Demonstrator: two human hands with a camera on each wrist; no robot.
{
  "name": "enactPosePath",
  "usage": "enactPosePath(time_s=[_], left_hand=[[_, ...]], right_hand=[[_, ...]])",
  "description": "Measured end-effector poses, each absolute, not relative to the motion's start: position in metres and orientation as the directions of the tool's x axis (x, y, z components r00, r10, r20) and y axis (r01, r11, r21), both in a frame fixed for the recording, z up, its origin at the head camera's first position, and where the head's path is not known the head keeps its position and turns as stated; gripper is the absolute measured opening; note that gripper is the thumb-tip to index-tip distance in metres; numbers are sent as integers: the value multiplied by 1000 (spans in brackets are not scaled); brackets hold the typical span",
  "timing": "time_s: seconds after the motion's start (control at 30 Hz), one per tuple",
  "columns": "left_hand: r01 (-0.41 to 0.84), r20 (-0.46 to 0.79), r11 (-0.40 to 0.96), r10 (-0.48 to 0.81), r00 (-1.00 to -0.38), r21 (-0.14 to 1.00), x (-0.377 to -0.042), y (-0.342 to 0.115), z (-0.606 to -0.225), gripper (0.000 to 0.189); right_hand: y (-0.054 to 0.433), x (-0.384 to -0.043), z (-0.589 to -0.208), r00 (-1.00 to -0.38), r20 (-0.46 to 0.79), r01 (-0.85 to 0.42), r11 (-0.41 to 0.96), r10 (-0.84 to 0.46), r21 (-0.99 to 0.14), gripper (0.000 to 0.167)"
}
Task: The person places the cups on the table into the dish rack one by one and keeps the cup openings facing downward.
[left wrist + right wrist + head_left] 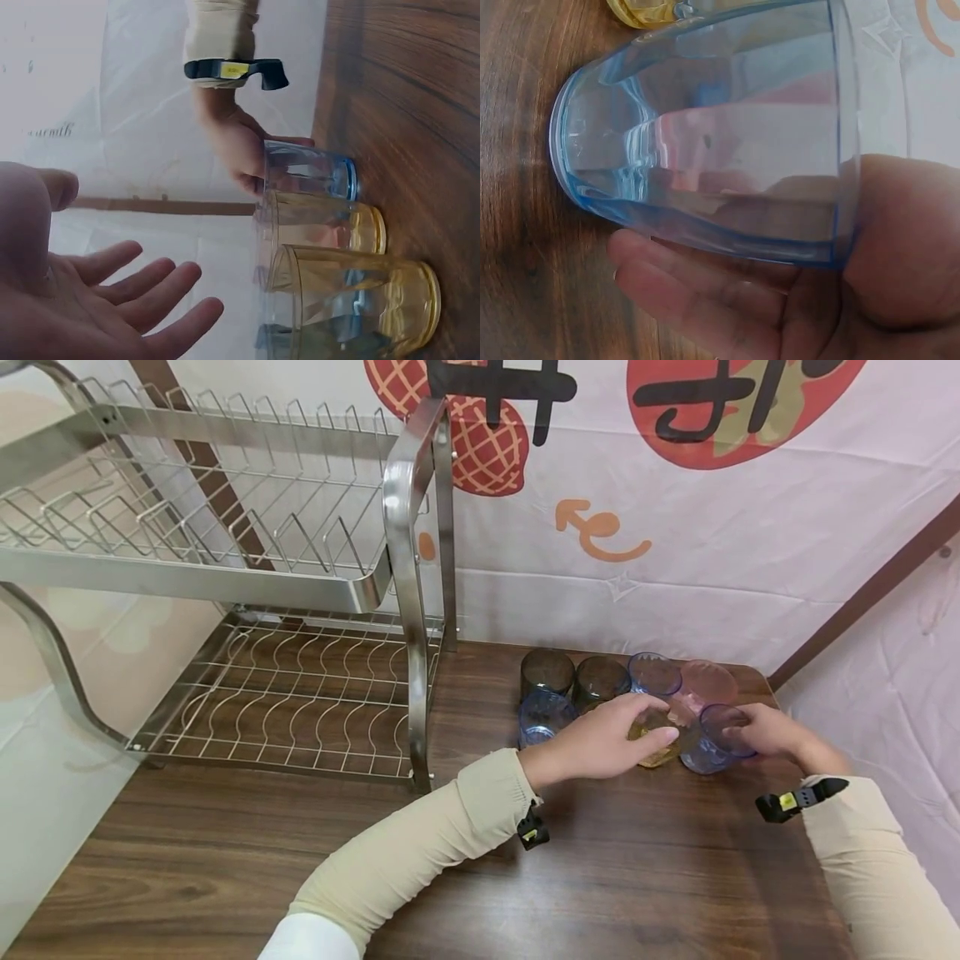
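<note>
Head view: a two-tier stainless-steel dish rack (247, 587) is positioned at the left of the wood-grain table (645, 877), with slotted wire on its upper tier and wavy wire on its lower tier. To the right of the rack, a close-set group of transparent tumblers is arranged near the back edge of the table. At the group's left end, a front-left blue tumbler (546, 717) is placed before a first dark tumbler (546, 672); a second dark tumbler (602, 679) is located just beside the latter. The front middle of the group is partly covered by the left hand (600, 739), whose fingers are shown spread and extended in the left wrist view, near the rims of a left yellow tumbler (367, 300) and a right yellow tumbler (662, 756). Behind these, a rear blue tumbler (655, 675) is seated, followed on its right by a pink tumbler (708, 683). At the front right end, a right-hand blue tumbler (708, 752) is stood upright on the table and is gripped near its rim by the right hand (776, 735), the fingers being laid along its outer right side.
</note>
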State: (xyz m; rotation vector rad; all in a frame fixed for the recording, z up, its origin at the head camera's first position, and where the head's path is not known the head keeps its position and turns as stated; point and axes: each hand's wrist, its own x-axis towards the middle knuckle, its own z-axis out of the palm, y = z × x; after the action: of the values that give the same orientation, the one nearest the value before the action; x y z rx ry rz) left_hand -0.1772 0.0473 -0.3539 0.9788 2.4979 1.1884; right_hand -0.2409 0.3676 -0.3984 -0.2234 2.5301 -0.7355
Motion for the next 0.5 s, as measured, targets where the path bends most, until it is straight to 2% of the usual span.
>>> enactPosePath(time_s=[0.1,0.2,0.5], left_hand=[[393,65,407,622,-780,825,-179,48,-356,47],[315,34,378,592,-805,871,-181,49,-358,45],[178,-29,325,542,-840,929,-188,49,-362,39]], right_hand=[[369,-240,-400,-864,-412,2,816,-289,-577,42],[372,-240,-402,-875,-367,-50,811,-317,-583,35],[378,-234,-394,-903,-249,-172,827,-349,-536,27]])
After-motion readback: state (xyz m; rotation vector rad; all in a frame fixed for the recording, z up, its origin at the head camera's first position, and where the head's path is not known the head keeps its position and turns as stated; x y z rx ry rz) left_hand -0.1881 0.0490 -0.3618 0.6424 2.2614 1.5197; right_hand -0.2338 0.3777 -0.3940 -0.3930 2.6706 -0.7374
